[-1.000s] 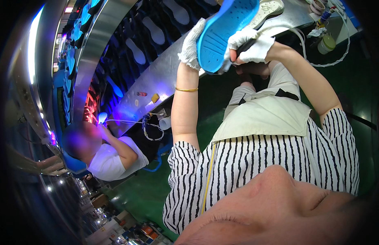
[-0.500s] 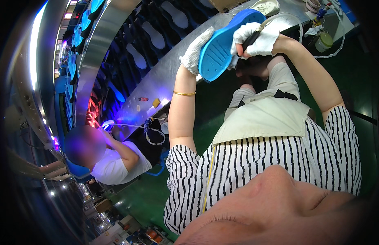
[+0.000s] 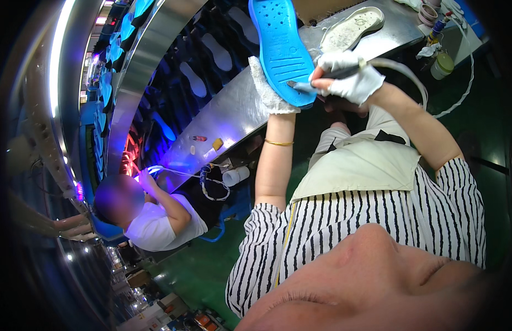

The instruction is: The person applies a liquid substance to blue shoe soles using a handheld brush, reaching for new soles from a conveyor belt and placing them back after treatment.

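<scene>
My left hand [image 3: 269, 91], in a white glove, is wrapped round the left edge and heel end of a blue shoe sole [image 3: 282, 48]. The sole is lifted over the metal bench, its face with small holes and grooves turned up. In my right hand [image 3: 355, 81], gloved with bare fingertips, is a brush [image 3: 303, 86] with a dark handle and a pale hose running from its back end. The brush tip lies over the sole's heel area and seems to touch it. A cream-white shoe sole [image 3: 352, 27] rests on the bench beyond my right hand.
A metal bench [image 3: 228, 107] borders a conveyor carrying several dark and grey soles [image 3: 216, 52]. A green-and-clear jar [image 3: 442, 65] and coiled hose are at the far right. At the left sits a co-worker [image 3: 162, 223] in white. A yellow block [image 3: 218, 144] lies on the bench.
The blue sole has swung more upright and shifted left and away. My right hand has turned, bringing the brush tip down over the heel; the cream-white sole shows more fully.
</scene>
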The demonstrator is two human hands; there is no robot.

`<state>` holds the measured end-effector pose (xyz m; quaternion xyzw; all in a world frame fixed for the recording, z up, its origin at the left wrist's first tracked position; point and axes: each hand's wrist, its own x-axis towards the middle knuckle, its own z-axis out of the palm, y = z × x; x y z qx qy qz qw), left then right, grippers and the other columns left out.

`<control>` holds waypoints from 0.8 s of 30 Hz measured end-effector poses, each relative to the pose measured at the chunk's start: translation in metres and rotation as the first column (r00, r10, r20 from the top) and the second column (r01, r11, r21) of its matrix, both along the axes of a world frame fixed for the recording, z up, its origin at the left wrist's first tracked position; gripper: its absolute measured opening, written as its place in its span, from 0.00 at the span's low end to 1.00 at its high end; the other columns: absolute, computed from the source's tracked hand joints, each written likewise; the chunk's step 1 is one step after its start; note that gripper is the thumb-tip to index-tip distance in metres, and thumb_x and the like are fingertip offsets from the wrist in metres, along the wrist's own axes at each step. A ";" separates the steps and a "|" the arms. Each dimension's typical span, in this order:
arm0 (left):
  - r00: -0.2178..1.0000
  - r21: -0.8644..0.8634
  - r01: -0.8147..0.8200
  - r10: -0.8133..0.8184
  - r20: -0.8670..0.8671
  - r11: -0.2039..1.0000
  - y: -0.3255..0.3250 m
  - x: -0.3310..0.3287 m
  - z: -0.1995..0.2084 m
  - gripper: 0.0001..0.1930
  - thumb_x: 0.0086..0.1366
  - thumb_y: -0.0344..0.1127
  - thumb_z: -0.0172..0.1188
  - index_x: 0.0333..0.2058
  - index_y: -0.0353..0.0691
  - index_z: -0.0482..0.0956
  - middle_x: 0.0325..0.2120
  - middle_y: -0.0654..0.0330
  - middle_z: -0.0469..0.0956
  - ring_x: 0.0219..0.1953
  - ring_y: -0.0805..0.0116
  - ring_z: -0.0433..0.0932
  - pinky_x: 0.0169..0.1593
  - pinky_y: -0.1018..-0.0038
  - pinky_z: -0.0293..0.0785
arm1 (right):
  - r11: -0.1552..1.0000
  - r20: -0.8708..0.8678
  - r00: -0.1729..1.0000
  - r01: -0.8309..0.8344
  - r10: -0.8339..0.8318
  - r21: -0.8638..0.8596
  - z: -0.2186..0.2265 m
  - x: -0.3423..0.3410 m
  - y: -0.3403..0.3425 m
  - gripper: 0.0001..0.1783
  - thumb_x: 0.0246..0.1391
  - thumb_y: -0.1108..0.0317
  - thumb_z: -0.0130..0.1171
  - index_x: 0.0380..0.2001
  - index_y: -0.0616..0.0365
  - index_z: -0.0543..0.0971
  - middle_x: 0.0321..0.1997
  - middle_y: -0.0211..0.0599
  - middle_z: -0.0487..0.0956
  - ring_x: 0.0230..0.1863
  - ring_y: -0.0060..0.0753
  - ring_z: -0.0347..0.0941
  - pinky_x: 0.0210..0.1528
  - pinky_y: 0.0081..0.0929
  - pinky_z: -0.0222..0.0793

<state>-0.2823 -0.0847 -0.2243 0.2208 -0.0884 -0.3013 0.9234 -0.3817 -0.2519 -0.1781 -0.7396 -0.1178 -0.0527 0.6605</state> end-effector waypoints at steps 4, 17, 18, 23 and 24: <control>0.993 0.057 -0.060 0.065 -0.097 0.997 0.002 -0.001 -0.013 0.35 0.65 0.64 0.43 0.60 0.44 0.66 0.54 0.50 0.72 0.50 0.49 0.74 0.55 0.52 0.71 | 0.986 0.114 0.986 -0.107 0.122 -0.127 0.003 -0.012 0.012 0.04 0.49 0.74 0.64 0.27 0.64 0.79 0.23 0.33 0.78 0.24 0.21 0.75 0.28 0.20 0.72; 0.992 0.088 -0.108 0.113 -0.059 0.990 -0.009 -0.024 -0.012 0.34 0.65 0.62 0.40 0.57 0.40 0.67 0.50 0.50 0.74 0.48 0.53 0.75 0.56 0.58 0.70 | 1.000 0.247 0.969 0.019 -0.013 -0.023 0.017 -0.005 0.012 0.04 0.47 0.73 0.65 0.26 0.59 0.79 0.24 0.34 0.77 0.25 0.27 0.75 0.30 0.24 0.70; 0.986 0.044 -0.155 0.157 -0.058 0.987 -0.012 -0.025 -0.013 0.33 0.65 0.61 0.41 0.57 0.40 0.67 0.51 0.50 0.73 0.49 0.53 0.75 0.56 0.58 0.71 | 0.989 0.073 0.995 -0.073 0.064 0.133 0.020 -0.001 0.006 0.04 0.48 0.73 0.64 0.27 0.60 0.79 0.24 0.33 0.78 0.24 0.24 0.74 0.29 0.22 0.71; 0.996 -0.048 0.001 -0.006 -0.088 0.999 -0.014 -0.039 -0.017 0.32 0.65 0.58 0.45 0.58 0.39 0.66 0.52 0.50 0.73 0.49 0.53 0.76 0.54 0.57 0.73 | 0.888 0.534 0.741 0.457 -0.408 0.044 0.025 0.036 -0.007 0.07 0.47 0.71 0.68 0.26 0.61 0.80 0.23 0.34 0.78 0.24 0.22 0.74 0.27 0.19 0.70; 0.997 -0.074 0.007 -0.013 -0.082 0.997 -0.015 -0.041 -0.018 0.32 0.65 0.58 0.45 0.58 0.39 0.66 0.52 0.50 0.73 0.49 0.53 0.76 0.54 0.56 0.73 | 0.895 0.422 0.807 0.444 -0.414 0.029 0.023 0.037 -0.003 0.06 0.47 0.71 0.68 0.26 0.60 0.80 0.23 0.34 0.77 0.24 0.23 0.75 0.27 0.19 0.70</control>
